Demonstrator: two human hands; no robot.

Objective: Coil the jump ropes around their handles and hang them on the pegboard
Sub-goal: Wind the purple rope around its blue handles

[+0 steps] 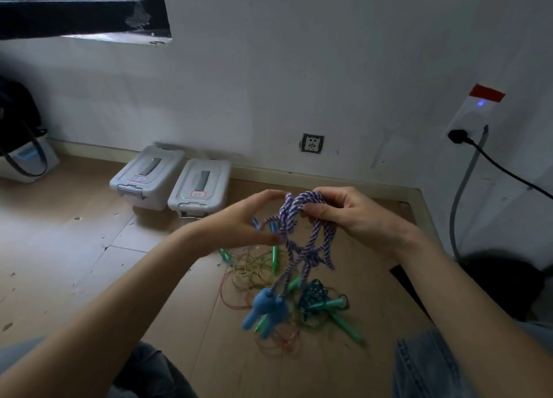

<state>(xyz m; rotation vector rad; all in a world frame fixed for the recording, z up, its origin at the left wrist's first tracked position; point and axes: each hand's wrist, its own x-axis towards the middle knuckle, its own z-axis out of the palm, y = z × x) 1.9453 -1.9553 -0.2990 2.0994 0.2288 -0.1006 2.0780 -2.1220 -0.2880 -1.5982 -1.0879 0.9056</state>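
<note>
right hand [356,215]: fingers curled through the upper loops of a purple-and-white twisted jump rope [302,236], gripping the bundle from the right. left hand [254,221]: thumb and fingers bent into a wide c, fingertips touching the left side of the same loops near their top and lower edge; whether they pinch a strand cannot be told. the rope hangs between the hands in several tangled loops, raised above the floor; two strands drop to its blue handles [266,310], which dangle together just above the pile below. on the brown floor [89,263], directly under the hands, lies a heap of thin ropes [254,272] in yellow, green, orange and dark teal, with green handles [347,327] lying among them. far left of the hands, two grey lidded boxes [170,182] stand side by side against the white wall [329,68]. a wall socket [312,143] sits low on that wall. at far right a black plug and cable [478,149] hang from a white unit. blue denim knees appear at the near edge.
</note>
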